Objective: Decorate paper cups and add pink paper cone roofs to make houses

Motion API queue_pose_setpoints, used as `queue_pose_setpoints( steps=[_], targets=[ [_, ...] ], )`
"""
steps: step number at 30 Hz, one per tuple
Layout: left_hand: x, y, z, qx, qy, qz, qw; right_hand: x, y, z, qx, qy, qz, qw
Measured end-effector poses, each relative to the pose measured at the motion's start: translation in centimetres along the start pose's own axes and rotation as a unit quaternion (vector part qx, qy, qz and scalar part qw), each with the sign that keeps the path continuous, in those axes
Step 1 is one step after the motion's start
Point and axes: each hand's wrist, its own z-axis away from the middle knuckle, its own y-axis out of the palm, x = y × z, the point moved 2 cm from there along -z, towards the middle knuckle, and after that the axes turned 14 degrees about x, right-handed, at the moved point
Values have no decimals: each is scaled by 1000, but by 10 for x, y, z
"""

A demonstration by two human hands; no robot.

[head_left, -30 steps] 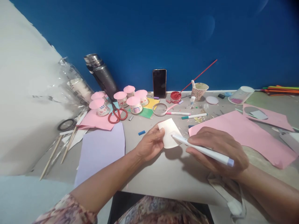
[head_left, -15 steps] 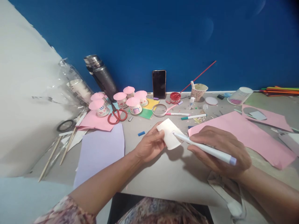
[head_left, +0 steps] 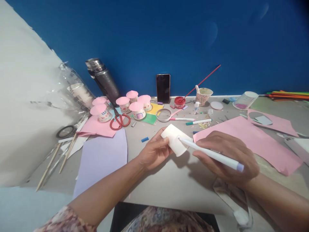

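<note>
A small white paper cup [head_left: 175,141] lies tilted in my left hand [head_left: 156,149], the thumb on its near side and the fingers behind it. My right hand [head_left: 228,158] grips a white marker [head_left: 214,155] with a lavender end. The marker's tip touches the cup's side, where a faint mark shows. Behind the hands stand several small decorated paper cups [head_left: 137,111] topped with pink paper cones. Pink paper [head_left: 243,138] lies beside my right hand, and a blue marker cap [head_left: 145,139] rests near the left.
Red-handled scissors [head_left: 120,121], a lavender sheet [head_left: 101,161], a tape roll [head_left: 164,115] and a green-capped marker [head_left: 198,122] lie on the table. A black flask [head_left: 103,80], a phone [head_left: 163,88], a red paint pot [head_left: 180,102] and a patterned cup [head_left: 204,96] stand at the back.
The view has shifted slightly, so the table items sit a little further left and lower. Both hands keep their hold, with the marker tip still on the cup.
</note>
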Motion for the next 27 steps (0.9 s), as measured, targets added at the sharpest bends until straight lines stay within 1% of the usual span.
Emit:
queue_pose_setpoints(
  steps=[6, 11, 16, 22, 27],
  targets=[
    [-2, 1, -1, 6, 9, -8, 1000, 0, -4, 0, 1, 12, 21, 1000],
    [-2, 3, 0, 10, 8, -6, 1000, 2, -6, 1, 28, 7, 25, 999],
    [-3, 5, 0, 11, 3, -10, 1000, 2, -4, 0, 3, -2, 38, 999],
    [-3, 5, 0, 10, 9, -3, 1000, 2, -5, -3, -18, 7, 48, 999],
    [-3, 4, 0, 8, 12, -5, 1000, 3, -6, -3, -18, 6, 61, 998]
  ],
)
